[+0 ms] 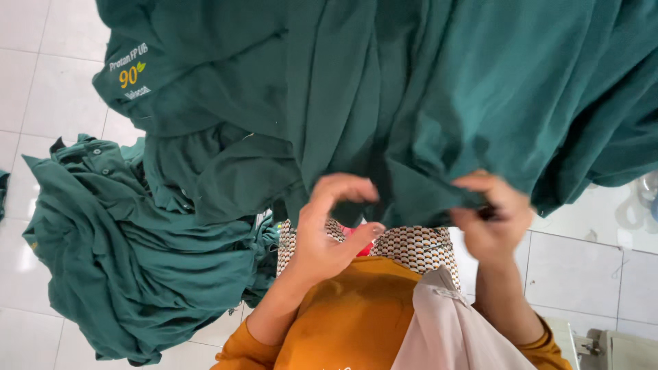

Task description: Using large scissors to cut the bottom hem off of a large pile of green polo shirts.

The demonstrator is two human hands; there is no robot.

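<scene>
I see dark green cloth garments (411,89), orange sleeves (356,322), a brown-and-white patterned fabric (415,247), and a white tiled floor (41,75).

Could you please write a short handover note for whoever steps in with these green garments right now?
Left hand: open, fingers curled just below the hanging dark green cotton garment, not gripping it.
Right hand: shut, pinching the lower edge of that garment.
The garment hangs over the lap, above a patterned cloth.
A heap of matching green shirts lies on the white tiled floor on the left-hand side.
Done: one garment lifted and held.
Left: cannot tell how far the handling has gone; the heap lies untouched.
</scene>
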